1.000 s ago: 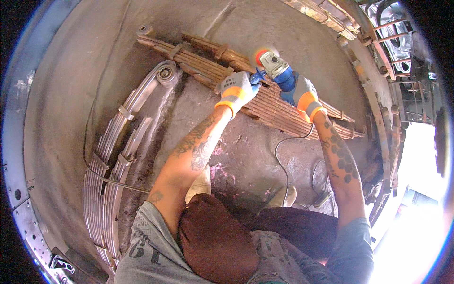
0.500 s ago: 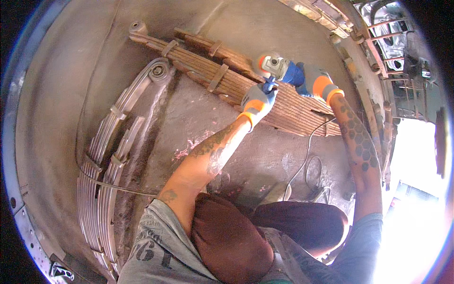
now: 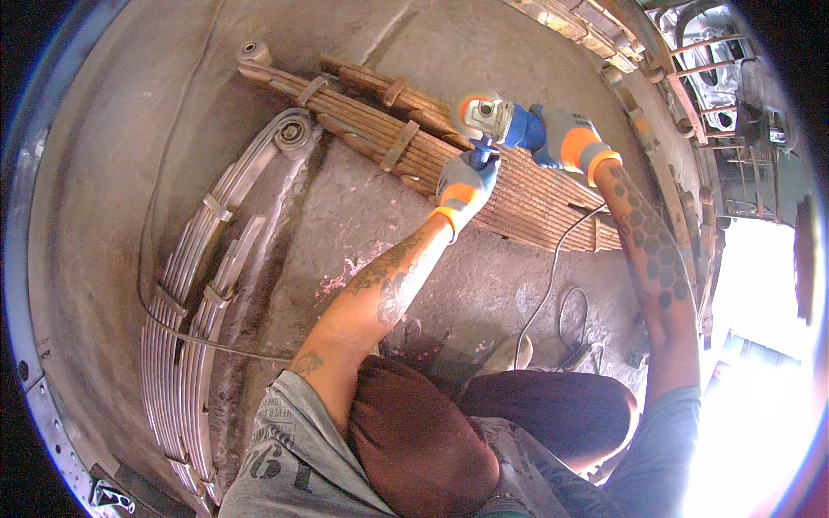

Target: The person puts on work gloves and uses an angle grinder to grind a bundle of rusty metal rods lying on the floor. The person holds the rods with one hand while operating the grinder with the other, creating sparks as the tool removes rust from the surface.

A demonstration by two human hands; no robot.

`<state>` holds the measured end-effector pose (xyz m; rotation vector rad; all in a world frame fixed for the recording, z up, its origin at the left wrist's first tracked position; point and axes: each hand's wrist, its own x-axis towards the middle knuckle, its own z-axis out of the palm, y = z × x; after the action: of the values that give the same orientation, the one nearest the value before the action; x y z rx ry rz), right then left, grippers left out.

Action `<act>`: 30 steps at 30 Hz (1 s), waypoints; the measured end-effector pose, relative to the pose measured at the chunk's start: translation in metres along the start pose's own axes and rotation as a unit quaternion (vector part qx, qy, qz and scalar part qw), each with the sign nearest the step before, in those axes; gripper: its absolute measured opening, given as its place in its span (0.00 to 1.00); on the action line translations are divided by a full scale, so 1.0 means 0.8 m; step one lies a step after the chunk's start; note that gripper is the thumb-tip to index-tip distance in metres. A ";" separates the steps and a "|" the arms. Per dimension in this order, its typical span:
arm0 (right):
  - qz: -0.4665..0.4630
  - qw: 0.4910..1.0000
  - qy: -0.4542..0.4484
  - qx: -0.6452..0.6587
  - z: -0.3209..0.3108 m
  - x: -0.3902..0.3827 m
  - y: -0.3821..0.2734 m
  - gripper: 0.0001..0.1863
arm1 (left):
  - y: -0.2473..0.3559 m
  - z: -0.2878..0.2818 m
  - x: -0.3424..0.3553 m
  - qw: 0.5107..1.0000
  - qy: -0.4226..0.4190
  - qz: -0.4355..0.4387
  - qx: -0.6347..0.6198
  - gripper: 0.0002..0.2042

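Note:
My gloved left hand (image 3: 466, 185) grips the side handle of a blue and silver angle grinder (image 3: 522, 128). My gloved right hand (image 3: 566, 138) is closed round the grinder's blue body. Its orange disc (image 3: 466, 110) looks blurred and sits over the upper of two rusty leaf-spring stacks (image 3: 363, 121), which lie slanting across the concrete. Whether the disc touches the metal I cannot tell. A grey cord (image 3: 561, 242) runs down below my right hand.
Two cleaner, silvery leaf-spring stacks (image 3: 177, 268) lie to my left, with a cable (image 3: 224, 343) across them. Metal bars and a rack (image 3: 704, 112) line the right edge. More cord (image 3: 574, 311) loops near my right knee, beside a bright opening.
Since a second ago the grinder has turned more level: my right hand has moved up, my left hand right and down. In the last half second both shifted slightly left.

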<state>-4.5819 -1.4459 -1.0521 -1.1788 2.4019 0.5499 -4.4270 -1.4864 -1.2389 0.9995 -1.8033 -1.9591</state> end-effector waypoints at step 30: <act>0.082 0.955 0.084 0.270 0.072 0.029 -0.054 0.28 | 0.083 -0.142 0.073 0.899 -0.012 0.054 0.435 0.20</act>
<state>-4.5494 -1.4558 -1.1200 -0.8143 2.5663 -0.1753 -4.4089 -1.6203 -1.1886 1.0446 -2.7453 -1.0476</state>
